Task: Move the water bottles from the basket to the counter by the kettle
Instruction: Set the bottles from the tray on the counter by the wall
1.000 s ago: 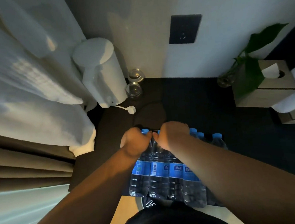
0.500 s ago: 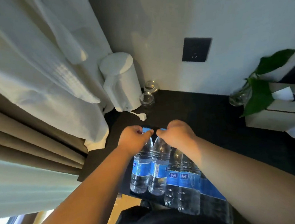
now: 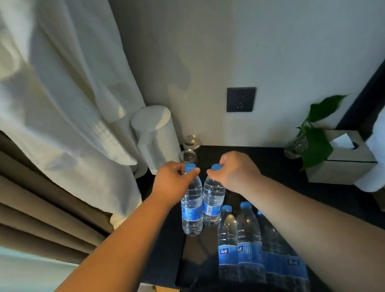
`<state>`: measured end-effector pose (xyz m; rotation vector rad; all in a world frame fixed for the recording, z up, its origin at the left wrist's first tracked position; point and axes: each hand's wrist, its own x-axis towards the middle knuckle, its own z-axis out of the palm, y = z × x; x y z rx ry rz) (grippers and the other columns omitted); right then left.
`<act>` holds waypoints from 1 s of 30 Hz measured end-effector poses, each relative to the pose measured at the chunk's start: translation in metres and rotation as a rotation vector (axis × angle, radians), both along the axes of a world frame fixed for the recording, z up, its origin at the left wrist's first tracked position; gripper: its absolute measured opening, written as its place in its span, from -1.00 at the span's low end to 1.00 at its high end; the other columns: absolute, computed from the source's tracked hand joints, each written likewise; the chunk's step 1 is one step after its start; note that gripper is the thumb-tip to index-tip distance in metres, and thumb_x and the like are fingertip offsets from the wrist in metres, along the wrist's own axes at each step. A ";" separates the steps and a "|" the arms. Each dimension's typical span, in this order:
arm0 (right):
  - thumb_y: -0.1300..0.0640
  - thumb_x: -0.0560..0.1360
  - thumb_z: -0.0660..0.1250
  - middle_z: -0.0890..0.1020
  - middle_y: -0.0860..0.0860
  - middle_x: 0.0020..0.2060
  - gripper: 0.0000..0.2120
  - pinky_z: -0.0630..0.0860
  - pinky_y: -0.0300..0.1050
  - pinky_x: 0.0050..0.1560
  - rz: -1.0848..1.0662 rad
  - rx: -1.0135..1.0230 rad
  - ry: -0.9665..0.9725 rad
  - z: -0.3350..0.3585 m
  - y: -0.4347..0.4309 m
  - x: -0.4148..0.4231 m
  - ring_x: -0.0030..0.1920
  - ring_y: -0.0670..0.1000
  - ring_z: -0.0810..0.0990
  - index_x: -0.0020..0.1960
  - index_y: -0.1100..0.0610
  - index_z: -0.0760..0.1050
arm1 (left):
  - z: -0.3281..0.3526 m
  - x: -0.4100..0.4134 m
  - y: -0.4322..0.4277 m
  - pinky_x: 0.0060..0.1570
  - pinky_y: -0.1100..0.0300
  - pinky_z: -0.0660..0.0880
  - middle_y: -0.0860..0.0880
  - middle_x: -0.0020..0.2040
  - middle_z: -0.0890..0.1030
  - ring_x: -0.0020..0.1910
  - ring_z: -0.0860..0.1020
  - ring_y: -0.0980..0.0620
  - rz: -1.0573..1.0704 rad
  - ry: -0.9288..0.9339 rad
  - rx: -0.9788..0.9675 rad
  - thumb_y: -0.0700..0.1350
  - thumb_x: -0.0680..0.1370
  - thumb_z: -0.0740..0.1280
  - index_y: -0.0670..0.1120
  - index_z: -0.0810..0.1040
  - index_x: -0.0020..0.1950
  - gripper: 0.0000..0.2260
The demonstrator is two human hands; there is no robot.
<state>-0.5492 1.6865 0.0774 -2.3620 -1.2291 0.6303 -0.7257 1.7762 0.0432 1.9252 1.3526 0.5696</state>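
Over the front part of the dark matte counter point(image 3: 278, 162), two clear plastic water bottles with blue caps and blue labels are in hand, one each. Grip: left hand point(image 3: 174, 180) pinches the cap of the left bottle point(image 3: 191, 205); right hand point(image 3: 237, 173) is curled round the cap and neck of the right bottle point(image 3: 213, 197). The pair sits side by side, touching or nearly so, slightly tilted. Can't tell if the bases rest on the counter or hang just above it.

Progress, my read: mid-transfer, fairly early. No bottle stands by the white cylindrical kettle point(image 3: 156, 137) yet; only two small clear glass tumblers point(image 3: 189, 156) are just beside it. The held pair is near the kettle but short of it. Left to do: set these two down, then move the rest. A cluster of matching bottles point(image 3: 238, 241) stands upright low in view between the forearms. At least three caps show, and more bodies are partly hidden by the right forearm. Basket not discernible: dark shapes at the bottom edge, can't say what holds the cluster.

Bottle look: caps on, look full or close to it, clear water, ribbed shoulders, label band at mid-body, white print too small to read.
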 end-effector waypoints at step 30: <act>-0.07 0.39 0.53 0.60 -0.08 -0.31 -0.77 0.48 -0.18 -0.40 -0.212 0.188 -0.035 -0.006 0.062 0.082 -0.34 -0.10 0.59 -0.18 -0.03 0.51 | 0.007 0.104 0.070 -0.04 0.15 0.47 -0.07 0.09 0.52 -0.02 0.53 -0.03 -0.440 0.134 0.335 0.09 0.54 0.46 -0.10 0.60 0.17 -0.67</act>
